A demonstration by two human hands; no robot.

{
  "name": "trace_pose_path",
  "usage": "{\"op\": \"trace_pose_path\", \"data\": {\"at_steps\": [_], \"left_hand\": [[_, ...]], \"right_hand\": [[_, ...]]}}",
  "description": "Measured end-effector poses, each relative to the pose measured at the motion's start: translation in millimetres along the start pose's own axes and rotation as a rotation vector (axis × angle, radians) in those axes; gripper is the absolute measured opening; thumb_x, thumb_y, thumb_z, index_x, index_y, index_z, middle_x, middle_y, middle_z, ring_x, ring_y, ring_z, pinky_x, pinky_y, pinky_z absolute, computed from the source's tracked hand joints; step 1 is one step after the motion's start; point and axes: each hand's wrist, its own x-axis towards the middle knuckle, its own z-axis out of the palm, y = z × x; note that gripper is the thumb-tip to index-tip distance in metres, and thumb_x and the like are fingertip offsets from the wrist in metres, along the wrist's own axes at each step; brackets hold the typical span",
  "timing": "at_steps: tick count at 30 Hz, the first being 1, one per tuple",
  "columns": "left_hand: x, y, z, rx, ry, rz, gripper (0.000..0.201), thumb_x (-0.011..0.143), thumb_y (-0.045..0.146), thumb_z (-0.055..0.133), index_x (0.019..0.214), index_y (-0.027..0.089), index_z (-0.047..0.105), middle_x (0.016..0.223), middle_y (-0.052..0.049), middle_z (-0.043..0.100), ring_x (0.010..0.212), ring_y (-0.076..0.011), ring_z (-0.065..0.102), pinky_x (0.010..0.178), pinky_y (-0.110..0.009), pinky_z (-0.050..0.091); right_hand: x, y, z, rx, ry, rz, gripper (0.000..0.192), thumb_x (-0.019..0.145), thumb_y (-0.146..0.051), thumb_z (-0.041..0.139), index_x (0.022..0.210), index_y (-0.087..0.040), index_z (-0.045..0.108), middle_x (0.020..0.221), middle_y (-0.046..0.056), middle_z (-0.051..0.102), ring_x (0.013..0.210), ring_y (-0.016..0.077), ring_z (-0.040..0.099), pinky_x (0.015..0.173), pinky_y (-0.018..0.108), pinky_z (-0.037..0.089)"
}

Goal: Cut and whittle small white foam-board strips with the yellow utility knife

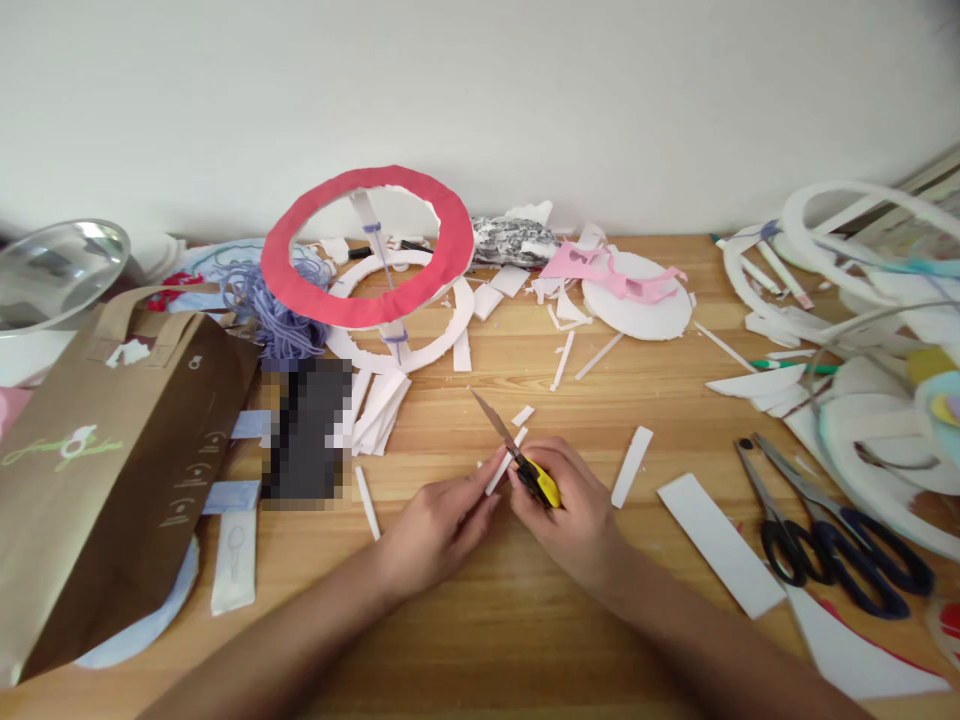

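Left hand (439,525) pinches a narrow white strip (504,468) over the wooden tabletop (450,640), near centre. Right hand (574,515) wrapped round a yellow-and-black craft knife (546,486), blade angled away beside the strip (blade contact: cannot tell). Dark-handled scissors (861,560) lie at right.

The head-worn camera looks forward and down from above the near side of a light-brown wooden tabletop (465,640), close enough that the person's bare left hand (446,515) and bare right hand (574,505) sit just below centre; a plain white wall (480,90) spans the top.
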Motion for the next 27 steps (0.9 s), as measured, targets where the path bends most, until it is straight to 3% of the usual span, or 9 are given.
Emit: {"op": "trace_pose_path", "data": {"at_steps": [4,10,15,19,22,25,27], "left_hand": [[0,-1,0.9,0.065,0.006,0.02,0.054,0.098,0.022,0.044,0.151,0.019,0.033,0.087,-0.006,0.07,0.072,-0.0137,0.067,0.069,-0.021,0.052],[1,2,-0.1,0.031,-0.013,0.014,0.053,0.098,0.022,0.044,0.15,0.019,0.035,0.092,-0.007,0.072,0.075,-0.0147,0.068,0.071,-0.023,0.054],[7,6,-5.6,-0.343,0.033,-0.228,0.04,0.099,0.03,0.045,0.135,0.017,0.055,0.12,-0.012,0.07,0.107,-0.0197,0.068,0.095,-0.031,0.052],[15,3,-11.8,-0.642,0.22,-0.383,0.036,0.096,0.04,0.051,0.115,0.013,0.063,0.115,-0.014,0.073,0.104,-0.0222,0.07,0.096,-0.038,0.054],[17,0,-13.7,-0.714,0.241,-0.432,0.035,0.091,0.044,0.059,0.105,0.012,0.064,0.105,-0.013,0.076,0.098,-0.0233,0.072,0.093,-0.04,0.056],[16,0,-13.5,-0.724,0.205,-0.449,0.033,0.089,0.045,0.062,0.097,0.013,0.064,0.097,-0.012,0.077,0.092,-0.0227,0.073,0.087,-0.039,0.058],[16,1,-13.6,-0.718,0.174,-0.433,0.032,0.089,0.044,0.063,0.096,0.013,0.065,0.094,-0.011,0.076,0.089,-0.0208,0.073,0.084,-0.035,0.058]], "right_hand": [[0,-1,-1,0.009,-0.015,0.001,0.032,0.081,-0.005,0.055,0.104,-0.025,0.054,0.097,0.004,0.061,0.09,0.0191,0.062,0.081,0.033,0.053],[1,-1,-1,0.011,-0.018,0.029,0.028,0.08,-0.006,0.054,0.101,-0.025,0.053,0.096,0.004,0.062,0.088,0.0188,0.062,0.08,0.033,0.052],[5,-2,-4,0.042,0.066,0.105,0.019,0.086,-0.012,0.056,0.1,-0.024,0.056,0.095,0.004,0.061,0.088,0.0186,0.061,0.08,0.032,0.052],[10,-4,-10,0.014,0.165,0.158,0.021,0.09,-0.023,0.059,0.111,-0.024,0.061,0.106,0.009,0.062,0.1,0.0228,0.06,0.088,0.039,0.051],[11,-4,-10,0.158,0.068,0.321,0.025,0.088,-0.035,0.065,0.11,-0.025,0.064,0.092,0.005,0.066,0.078,0.0186,0.064,0.071,0.033,0.055],[12,-3,-9,0.372,0.001,0.585,0.029,0.083,-0.046,0.069,0.099,-0.022,0.065,0.07,-0.001,0.063,0.051,0.0123,0.056,0.048,0.026,0.05],[13,-3,-9,0.472,-0.011,0.689,0.033,0.08,-0.049,0.071,0.095,-0.021,0.064,0.068,-0.002,0.063,0.046,0.0106,0.053,0.042,0.024,0.046]]}}
